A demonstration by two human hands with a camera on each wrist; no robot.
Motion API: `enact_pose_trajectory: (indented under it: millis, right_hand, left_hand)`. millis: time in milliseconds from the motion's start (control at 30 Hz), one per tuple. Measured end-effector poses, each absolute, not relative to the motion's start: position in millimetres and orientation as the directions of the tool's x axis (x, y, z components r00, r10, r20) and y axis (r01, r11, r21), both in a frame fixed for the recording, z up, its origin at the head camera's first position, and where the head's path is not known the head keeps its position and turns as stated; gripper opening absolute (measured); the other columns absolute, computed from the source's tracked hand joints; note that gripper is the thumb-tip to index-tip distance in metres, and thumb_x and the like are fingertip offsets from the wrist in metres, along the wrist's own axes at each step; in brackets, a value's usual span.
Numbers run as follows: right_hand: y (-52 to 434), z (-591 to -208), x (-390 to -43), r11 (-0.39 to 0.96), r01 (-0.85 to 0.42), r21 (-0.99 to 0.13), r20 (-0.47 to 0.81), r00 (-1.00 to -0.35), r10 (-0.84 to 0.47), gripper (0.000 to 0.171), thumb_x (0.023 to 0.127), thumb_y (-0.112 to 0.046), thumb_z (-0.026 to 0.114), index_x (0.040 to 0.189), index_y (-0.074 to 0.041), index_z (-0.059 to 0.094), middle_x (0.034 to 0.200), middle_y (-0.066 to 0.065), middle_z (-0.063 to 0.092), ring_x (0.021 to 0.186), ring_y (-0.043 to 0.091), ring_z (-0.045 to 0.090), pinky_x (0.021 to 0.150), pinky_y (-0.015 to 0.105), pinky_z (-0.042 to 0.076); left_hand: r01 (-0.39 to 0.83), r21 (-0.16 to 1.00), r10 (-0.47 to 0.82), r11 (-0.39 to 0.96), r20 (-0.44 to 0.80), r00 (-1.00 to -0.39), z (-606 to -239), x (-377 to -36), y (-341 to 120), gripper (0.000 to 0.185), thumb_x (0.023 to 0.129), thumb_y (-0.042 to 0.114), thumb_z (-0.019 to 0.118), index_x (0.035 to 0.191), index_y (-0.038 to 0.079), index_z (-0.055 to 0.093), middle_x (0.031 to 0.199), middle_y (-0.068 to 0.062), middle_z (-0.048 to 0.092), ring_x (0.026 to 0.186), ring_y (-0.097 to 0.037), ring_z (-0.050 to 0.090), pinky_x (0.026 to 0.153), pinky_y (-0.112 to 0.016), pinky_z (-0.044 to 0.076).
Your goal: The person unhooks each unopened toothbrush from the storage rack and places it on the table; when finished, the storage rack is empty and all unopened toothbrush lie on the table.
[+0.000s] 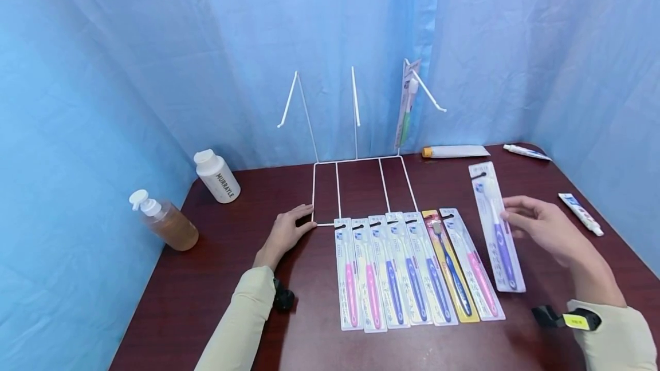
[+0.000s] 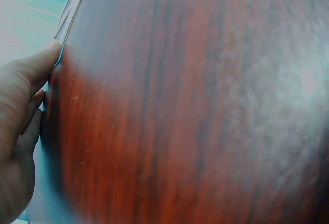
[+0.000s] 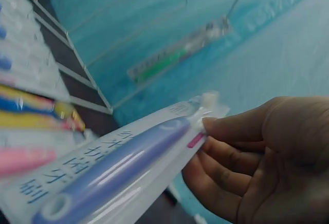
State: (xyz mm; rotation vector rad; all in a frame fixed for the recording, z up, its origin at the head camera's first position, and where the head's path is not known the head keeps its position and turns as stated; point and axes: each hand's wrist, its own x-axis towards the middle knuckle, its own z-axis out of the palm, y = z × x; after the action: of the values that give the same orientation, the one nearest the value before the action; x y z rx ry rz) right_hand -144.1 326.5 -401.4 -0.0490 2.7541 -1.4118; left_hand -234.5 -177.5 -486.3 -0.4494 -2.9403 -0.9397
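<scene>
My right hand [image 1: 543,225] pinches the edge of a packaged toothbrush [image 1: 497,228] with a purple handle, held up off the table; the right wrist view shows thumb and fingers on the pack's side. My left hand [image 1: 286,232] rests on the table with thumb and fingertips touching the front left corner of a white wire rack [image 1: 326,224]. One packaged toothbrush with a green handle [image 1: 405,125] hangs on the rack's right hook. Several packaged toothbrushes lie in a row before the rack, among them pink ones [image 1: 350,291], purple ones [image 1: 416,288] and a yellow-backed blue one [image 1: 454,279].
A pump bottle [image 1: 172,228] and a white bottle [image 1: 219,179] stand at the left. A toothpaste tube with an orange cap [image 1: 459,152] lies behind on the right, with two smaller tubes [image 1: 526,152] nearby along the right side. Blue curtains [image 1: 232,44] surround the dark table.
</scene>
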Motion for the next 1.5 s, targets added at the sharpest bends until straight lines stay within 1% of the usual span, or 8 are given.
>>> enact_pose_trajectory:
  millis: [233, 467, 733, 1100, 1200, 1267, 1433, 1500]
  right_hand:
    - [355.9, -439.0, -144.3, 0.547, 0.133, -0.826, -0.235, -0.964, -0.122, 0.056, 0.098, -0.026, 0.054, 0.137, 0.011, 0.038, 0.114, 0.018, 0.062, 0.084, 0.009, 0.066, 0.074, 0.031, 0.059]
    - [356.1, -461.7, -150.1, 0.472, 0.219, -0.854, -0.321, -0.936, -0.147, 0.059, 0.096, -0.026, 0.058, 0.137, 0.012, 0.038, 0.115, 0.018, 0.063, 0.088, 0.013, 0.066, 0.076, 0.034, 0.059]
    - [344.7, -459.5, -149.3, 0.583, 0.23, -0.779, -0.335, -0.939, -0.078, 0.046, 0.096, -0.018, 0.057, 0.128, 0.013, 0.048, 0.106, 0.02, 0.067, 0.083, 0.018, 0.067, 0.072, 0.033, 0.06]
    - [323.3, -436.0, -163.4, 0.732, 0.129, -0.669, -0.138, -0.989, 0.049, 0.041, 0.097, -0.033, 0.056, 0.124, -0.002, 0.058, 0.11, 0.024, 0.064, 0.089, 0.028, 0.063, 0.067, 0.031, 0.054]
    - [306.8, -422.4, -178.1, 0.729, 0.071, -0.68, -0.059, -0.997, 0.041, 0.042, 0.097, -0.038, 0.054, 0.125, -0.007, 0.058, 0.114, 0.023, 0.063, 0.095, 0.031, 0.062, 0.07, 0.033, 0.053]
    - [294.1, -414.0, -190.6, 0.727, 0.001, -0.687, 0.02, -1.0, 0.02, 0.041, 0.097, -0.04, 0.054, 0.125, -0.01, 0.059, 0.113, 0.019, 0.065, 0.094, 0.022, 0.062, 0.07, 0.03, 0.051]
    - [260.2, -395.2, -226.6, 0.67, -0.105, -0.735, 0.142, -0.99, 0.001, 0.042, 0.096, -0.039, 0.055, 0.128, -0.012, 0.057, 0.119, 0.012, 0.063, 0.104, 0.018, 0.06, 0.081, 0.033, 0.048]
    - [249.0, -390.3, -242.2, 0.62, -0.122, -0.775, 0.164, -0.986, 0.011, 0.042, 0.097, -0.037, 0.054, 0.13, -0.011, 0.055, 0.121, 0.012, 0.06, 0.112, 0.028, 0.057, 0.086, 0.039, 0.048]
  left_hand:
    - [0.273, 0.577, 0.254, 0.77, 0.116, -0.96, -483.2, -234.7, -178.1, 0.05, 0.088, 0.032, 0.069, 0.135, 0.016, 0.057, 0.141, -0.006, 0.053, 0.136, -0.021, 0.044, 0.111, -0.045, 0.037]
    - [0.269, 0.574, 0.256, 0.773, 0.106, -0.961, -484.8, -236.6, -179.0, 0.05, 0.089, 0.033, 0.068, 0.136, 0.017, 0.057, 0.143, -0.005, 0.051, 0.136, -0.02, 0.043, 0.111, -0.045, 0.037]
    - [0.274, 0.575, 0.257, 0.771, 0.114, -0.96, -486.0, -237.1, -178.9, 0.05, 0.089, 0.033, 0.067, 0.136, 0.017, 0.057, 0.143, -0.004, 0.051, 0.136, -0.02, 0.043, 0.11, -0.044, 0.037]
    - [0.277, 0.578, 0.26, 0.768, 0.113, -0.959, -485.5, -237.4, -179.0, 0.05, 0.089, 0.032, 0.068, 0.135, 0.016, 0.057, 0.142, -0.003, 0.052, 0.136, -0.019, 0.044, 0.11, -0.044, 0.037]
    - [0.27, 0.575, 0.258, 0.772, 0.105, -0.96, -486.5, -237.3, -179.1, 0.05, 0.089, 0.032, 0.067, 0.136, 0.017, 0.057, 0.142, -0.004, 0.052, 0.136, -0.019, 0.043, 0.111, -0.043, 0.037]
    - [0.265, 0.574, 0.256, 0.774, 0.099, -0.962, -487.1, -237.1, -179.2, 0.05, 0.089, 0.032, 0.067, 0.136, 0.017, 0.056, 0.143, -0.004, 0.051, 0.136, -0.019, 0.043, 0.111, -0.043, 0.037]
    - [0.263, 0.579, 0.256, 0.772, 0.095, -0.962, -486.7, -236.2, -178.0, 0.05, 0.089, 0.032, 0.067, 0.136, 0.017, 0.057, 0.142, -0.004, 0.052, 0.136, -0.019, 0.043, 0.111, -0.043, 0.036]
    - [0.262, 0.577, 0.257, 0.773, 0.092, -0.962, -486.2, -235.2, -176.9, 0.05, 0.089, 0.031, 0.068, 0.136, 0.016, 0.057, 0.143, -0.004, 0.051, 0.136, -0.019, 0.043, 0.111, -0.043, 0.037]
